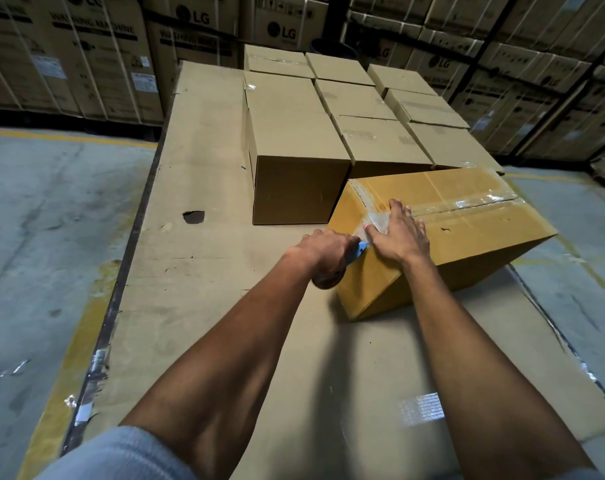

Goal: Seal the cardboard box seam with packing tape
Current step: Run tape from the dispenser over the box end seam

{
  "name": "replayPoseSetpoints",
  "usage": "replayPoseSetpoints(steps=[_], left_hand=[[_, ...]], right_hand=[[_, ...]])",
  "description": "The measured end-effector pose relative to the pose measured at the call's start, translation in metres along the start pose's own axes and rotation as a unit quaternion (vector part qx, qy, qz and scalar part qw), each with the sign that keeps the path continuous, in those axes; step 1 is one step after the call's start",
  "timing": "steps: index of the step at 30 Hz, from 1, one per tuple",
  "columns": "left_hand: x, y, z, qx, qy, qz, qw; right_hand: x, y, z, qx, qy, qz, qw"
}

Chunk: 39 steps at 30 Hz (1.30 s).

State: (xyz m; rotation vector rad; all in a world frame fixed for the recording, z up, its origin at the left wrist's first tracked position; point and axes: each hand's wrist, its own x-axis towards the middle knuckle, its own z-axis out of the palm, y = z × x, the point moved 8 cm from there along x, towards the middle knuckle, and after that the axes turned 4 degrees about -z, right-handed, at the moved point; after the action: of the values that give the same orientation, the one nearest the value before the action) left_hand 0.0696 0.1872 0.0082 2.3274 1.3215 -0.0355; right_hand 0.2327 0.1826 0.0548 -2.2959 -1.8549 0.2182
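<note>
1. Both hands are on the job: the right hand lies flat with fingers spread, palm pressing the tape end down at the near corner of the box, while the left hand is closed around a blue-handled tape dispenser held right against the box's end face
2. Going from big to small, the whole scene sits on a wide flattened cardboard sheet laid over the floor, probably there to give a clean work surface
3. Behind it, a block of plain brown boxes stands in tidy rows, flaps shut, glints of clear tape on some; they read as finished stock parked out of the way
4. Now the cardboard box itself: yellower than the rest, lying at an angle on the sheet just in front of those rows, one corner touching the nearest one
5. Its top seam runs lengthwise, and a glossy strip of clear packing tape already covers it, wrinkled and shiny toward the far end
6. At the near end the tape folds over the edge under the right palm, so my read is the flat hand pins it while the left readies to tear it off; the roll itself is mostly hidden under the left wrist
</note>
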Motion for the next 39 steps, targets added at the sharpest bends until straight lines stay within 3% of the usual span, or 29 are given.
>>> replayPoseSetpoints(steps=[3,7,14,23,28,30,33,39], left_hand=[[-0.009,0.008,0.000,0.015,0.035,0.011,0.999],[-0.038,-0.022,0.063,0.098,0.001,0.000,0.995],[-0.051,-0.055,0.087,0.054,0.025,-0.008,0.998],[-0.027,-0.041,0.053,0.020,0.175,0.028,0.984],[-0.029,-0.048,0.057,-0.027,0.165,0.038,0.985],[-0.034,-0.049,0.058,-0.106,0.156,0.031,0.982],[-0.040,-0.069,0.066,-0.314,0.157,-0.041,0.935],[-0.043,-0.090,0.103,-0.607,0.122,-0.167,0.768]], right_hand=[[-0.001,0.000,0.000,-0.011,-0.006,-0.006,1.000],[-0.001,0.001,0.001,-0.018,-0.013,-0.011,1.000],[0.010,-0.005,0.004,-0.022,-0.004,-0.026,0.999],[0.010,-0.004,0.003,-0.029,0.000,-0.015,0.999],[0.010,-0.005,0.003,-0.032,-0.003,-0.016,0.999],[0.008,-0.006,0.003,-0.034,0.000,-0.018,0.999],[0.007,-0.006,0.001,-0.034,0.003,-0.022,0.999],[0.008,-0.004,0.002,-0.031,0.004,-0.022,0.999]])
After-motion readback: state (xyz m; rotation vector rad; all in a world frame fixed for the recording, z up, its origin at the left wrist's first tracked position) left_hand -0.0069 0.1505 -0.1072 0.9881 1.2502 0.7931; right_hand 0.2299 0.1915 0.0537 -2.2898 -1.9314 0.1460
